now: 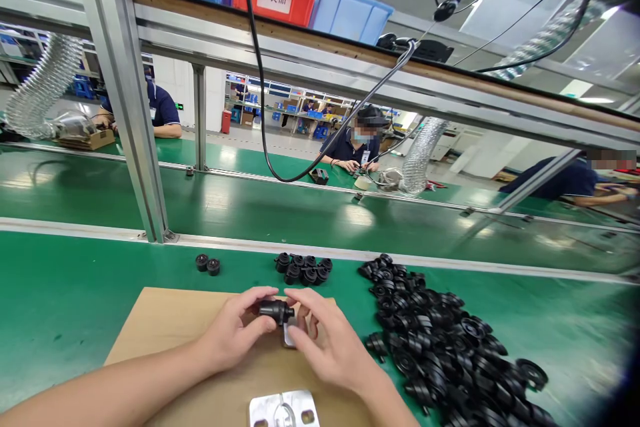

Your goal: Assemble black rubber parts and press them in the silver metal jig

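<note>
My left hand (pixel 239 330) is closed on a black cylindrical plastic part (pixel 274 309), gripped between thumb and fingers and lying sideways. Around the part's narrow right end, my right hand (pixel 327 340) is spread, thumb and fingers apart; whether a fingertip touches the part I cannot tell. A small silvery metal piece (pixel 289 336) shows below the part, half covered by my right hand. Nearer to me, a metal plate (pixel 303 403) with slots and a round recess lies on the cardboard sheet (pixel 145 327), cut off by the frame's bottom edge.
A big heap of black plastic parts (pixel 440 340) spreads on the green table (pixel 50 307) at right. Behind the cardboard stand a small cluster of black parts (pixel 303 269) and two black round pieces (pixel 207 265). A metal post (pixel 123 93) and a hanging black cable (pixel 260 93) are ahead.
</note>
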The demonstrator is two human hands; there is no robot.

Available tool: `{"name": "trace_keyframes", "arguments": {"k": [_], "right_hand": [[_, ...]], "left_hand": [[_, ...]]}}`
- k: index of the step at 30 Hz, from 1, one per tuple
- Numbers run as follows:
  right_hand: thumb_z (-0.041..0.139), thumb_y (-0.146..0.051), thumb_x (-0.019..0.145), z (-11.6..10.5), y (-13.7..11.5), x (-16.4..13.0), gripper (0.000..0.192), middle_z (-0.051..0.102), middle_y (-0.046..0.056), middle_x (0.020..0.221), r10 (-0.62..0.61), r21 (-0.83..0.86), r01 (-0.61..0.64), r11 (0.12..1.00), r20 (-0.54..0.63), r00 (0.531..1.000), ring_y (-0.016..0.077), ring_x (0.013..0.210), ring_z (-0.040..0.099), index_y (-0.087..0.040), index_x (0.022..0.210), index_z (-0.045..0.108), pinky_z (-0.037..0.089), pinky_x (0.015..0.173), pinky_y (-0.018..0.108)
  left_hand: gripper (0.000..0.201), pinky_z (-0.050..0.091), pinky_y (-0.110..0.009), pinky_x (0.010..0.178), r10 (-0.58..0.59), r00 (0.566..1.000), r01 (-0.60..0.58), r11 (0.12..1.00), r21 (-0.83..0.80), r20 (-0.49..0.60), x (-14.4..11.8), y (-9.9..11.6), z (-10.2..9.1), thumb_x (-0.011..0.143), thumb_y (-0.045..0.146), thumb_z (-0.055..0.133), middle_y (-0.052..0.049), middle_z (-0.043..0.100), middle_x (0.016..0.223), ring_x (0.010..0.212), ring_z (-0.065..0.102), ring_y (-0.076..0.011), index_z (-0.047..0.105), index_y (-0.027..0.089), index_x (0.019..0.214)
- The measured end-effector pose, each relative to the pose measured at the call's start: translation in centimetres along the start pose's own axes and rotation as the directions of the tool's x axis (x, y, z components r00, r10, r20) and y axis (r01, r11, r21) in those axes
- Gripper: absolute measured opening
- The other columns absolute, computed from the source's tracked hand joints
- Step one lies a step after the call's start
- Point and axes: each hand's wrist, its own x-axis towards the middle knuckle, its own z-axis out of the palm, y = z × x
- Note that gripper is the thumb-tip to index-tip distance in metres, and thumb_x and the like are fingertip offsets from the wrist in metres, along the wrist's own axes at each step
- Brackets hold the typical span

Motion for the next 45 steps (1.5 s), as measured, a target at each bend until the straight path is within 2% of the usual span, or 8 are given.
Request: {"name": "trace_keyframes", "arguments": {"k": [3, 10, 15, 20, 24, 28, 38, 45], "right_hand": [[0.059, -0.02, 0.099, 0.4, 0.1, 0.1, 0.04, 0.073, 0.006, 0.114, -0.024, 0.028, 0.022, 0.999, 0.039, 0.999, 0.0188, 0.089, 0.068, -0.028, 0.138, 0.062, 0.056, 0.077, 0.031], [0.066, -0.041, 0.098, 2.5, 0.1, 0.3, 0.028, 0.076, 0.005, 0.091, 0.346, 0.252, -0.327, 0.911, -0.033, 0.938, 0.0186, 0.073, 0.069, -0.02, 0.116, 0.073, 0.057, 0.066, 0.031], [0.07, -0.042, 0.095, 2.3, 0.5, 0.4, 0.031, 0.077, 0.006, 0.094, 0.353, 0.254, -0.316, 0.914, -0.116, 0.928, 0.0195, 0.079, 0.07, -0.02, 0.116, 0.074, 0.057, 0.068, 0.03], [0.069, -0.044, 0.094, 2.2, 0.3, 0.4, 0.033, 0.076, 0.006, 0.092, 0.349, 0.216, -0.318, 0.923, -0.124, 0.929, 0.0186, 0.076, 0.068, -0.02, 0.116, 0.074, 0.056, 0.066, 0.029], [0.07, -0.052, 0.093, 1.1, 0.9, 0.6, 0.039, 0.073, 0.004, 0.082, 0.393, 0.186, -0.357, 0.915, -0.217, 0.894, 0.0177, 0.067, 0.064, -0.018, 0.112, 0.074, 0.052, 0.06, 0.029], [0.066, -0.061, 0.09, -1.8, 3.4, 0.7, 0.046, 0.067, 0.003, 0.073, 0.439, -0.036, -0.502, 0.864, -0.433, 0.787, 0.0196, 0.065, 0.061, -0.018, 0.106, 0.072, 0.051, 0.063, 0.032], [0.061, -0.055, 0.088, -6.8, 7.4, -0.6, 0.038, 0.072, 0.004, 0.071, 0.579, -0.241, -0.742, 0.626, -0.494, 0.648, 0.0255, 0.074, 0.071, -0.021, 0.098, 0.072, 0.047, 0.068, 0.033], [0.056, -0.051, 0.096, -5.3, 9.1, 0.0, 0.044, 0.076, 0.005, 0.082, 0.598, -0.284, -0.713, 0.642, -0.397, 0.696, 0.0231, 0.081, 0.073, -0.016, 0.116, 0.073, 0.052, 0.076, 0.031]], "left_hand": [[0.049, 0.06, -0.039, 0.106, -0.007, 1.0, 0.007, 0.999, 0.038, -0.022, 0.1, -0.3, -0.2, 0.086, 0.025, 0.079, -0.009, 0.079, 0.131, 0.117, 0.075, -0.0283, 0.073, 0.024, 0.135], [0.056, 0.057, -0.043, 0.111, 0.175, 0.981, -0.157, 0.969, 0.19, -0.082, -0.1, -0.9, -0.1, 0.087, 0.018, 0.077, -0.006, 0.079, 0.133, 0.121, 0.072, -0.0264, 0.069, 0.031, 0.141], [0.038, 0.058, -0.045, 0.109, 0.052, 0.995, -0.033, 0.978, 0.208, -0.087, 0.1, -0.5, -0.3, 0.104, 0.032, 0.06, -0.011, 0.076, 0.137, 0.121, 0.073, -0.0275, 0.069, 0.024, 0.14], [0.047, 0.052, -0.047, 0.114, 0.309, 0.951, -0.286, 0.905, 0.314, -0.026, 0.2, 0.3, -0.6, 0.098, 0.018, 0.065, -0.008, 0.071, 0.137, 0.128, 0.064, -0.0273, 0.063, 0.031, 0.143], [0.056, 0.043, -0.054, 0.122, 0.32, 0.945, -0.254, 0.852, 0.458, -0.07, 0.2, 0.1, -0.8, 0.099, 0.019, 0.064, -0.013, 0.056, 0.153, 0.144, 0.05, -0.031, 0.05, 0.031, 0.152], [0.061, 0.04, -0.062, 0.122, 0.254, 0.967, -0.192, 0.671, 0.716, 0.022, 0.6, -1.2, -1.5, 0.101, 0.013, 0.053, -0.016, 0.043, 0.165, 0.152, 0.039, -0.0362, 0.043, 0.029, 0.158], [0.082, 0.035, -0.065, 0.12, 0.028, 0.999, -0.035, -0.039, 0.999, 0.036, 2.9, 1.2, -6.4, 0.077, -0.011, 0.052, -0.023, 0.059, 0.15, 0.15, 0.043, -0.0467, 0.055, 0.018, 0.153], [0.075, 0.023, -0.073, 0.124, -0.135, 0.991, -0.036, -0.145, 0.989, 0.017, 3.3, 3.5, -7.1, 0.071, -0.014, 0.047, -0.019, 0.075, 0.121, 0.147, 0.047, -0.0467, 0.068, 0.013, 0.137]]}}
